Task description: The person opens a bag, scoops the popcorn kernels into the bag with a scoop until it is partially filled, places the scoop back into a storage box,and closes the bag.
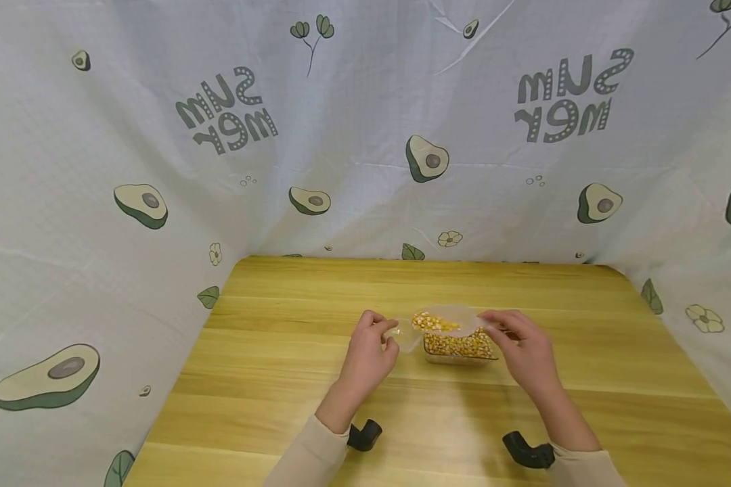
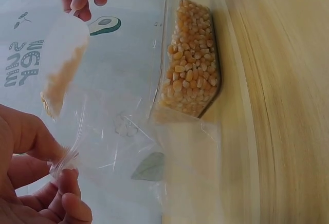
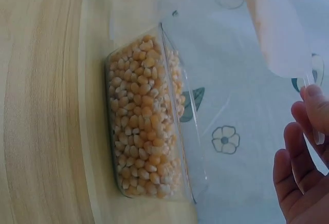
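Note:
My right hand (image 1: 526, 348) pinches the handle of a translucent white scoop (image 1: 463, 316) loaded with yellow corn kernels (image 1: 429, 323). The scoop is tilted, its kernel-filled end toward the left. Between the thumb and fingers of my left hand (image 1: 368, 352) is the gathered edge of a clear plastic bag (image 2: 123, 147), which hangs down beside the container. The scoop's tip is close over the bag's mouth. Below the scoop stands a clear rectangular container (image 1: 461, 360) filled with corn kernels (image 3: 141, 116).
Everything is on a wooden table (image 1: 268, 379). A pale curtain (image 1: 353, 135) printed with avocados and leaves surrounds its back and sides. Black curved wrist mounts (image 1: 365, 435) sit by both sleeves.

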Available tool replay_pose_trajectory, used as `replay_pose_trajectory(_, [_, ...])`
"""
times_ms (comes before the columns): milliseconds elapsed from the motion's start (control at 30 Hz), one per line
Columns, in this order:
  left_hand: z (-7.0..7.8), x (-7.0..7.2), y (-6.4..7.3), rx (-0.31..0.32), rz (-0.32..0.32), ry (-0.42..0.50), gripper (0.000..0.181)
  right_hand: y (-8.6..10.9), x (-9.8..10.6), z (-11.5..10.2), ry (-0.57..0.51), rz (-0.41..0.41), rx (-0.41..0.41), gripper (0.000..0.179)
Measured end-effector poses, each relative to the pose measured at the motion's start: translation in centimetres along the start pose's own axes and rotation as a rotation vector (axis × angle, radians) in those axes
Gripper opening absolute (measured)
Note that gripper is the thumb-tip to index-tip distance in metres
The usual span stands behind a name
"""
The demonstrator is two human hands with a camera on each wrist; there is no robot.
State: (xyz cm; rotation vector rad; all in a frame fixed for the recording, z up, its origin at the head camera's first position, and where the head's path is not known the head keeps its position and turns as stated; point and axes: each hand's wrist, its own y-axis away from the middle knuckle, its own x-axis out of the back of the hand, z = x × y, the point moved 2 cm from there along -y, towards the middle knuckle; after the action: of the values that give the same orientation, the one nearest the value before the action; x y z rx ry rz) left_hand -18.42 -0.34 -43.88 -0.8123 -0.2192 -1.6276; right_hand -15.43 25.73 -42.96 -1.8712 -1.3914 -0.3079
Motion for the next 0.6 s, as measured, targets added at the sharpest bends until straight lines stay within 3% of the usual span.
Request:
replay_pose_trajectory(267, [-0.1, -0.1, -0.1, 0.038, -0.028, 0.101, 0.037, -0.2, -0.6, -0.7, 0.025, 0.013, 0.112, 0.022])
replay_pose_trajectory(600, [-0.2, -0.2, -0.3, 0.060, -0.018, 0.130, 0.039, -0.4, -1.0, -1.5, 0.077, 0.049, 0.237, 0.029])
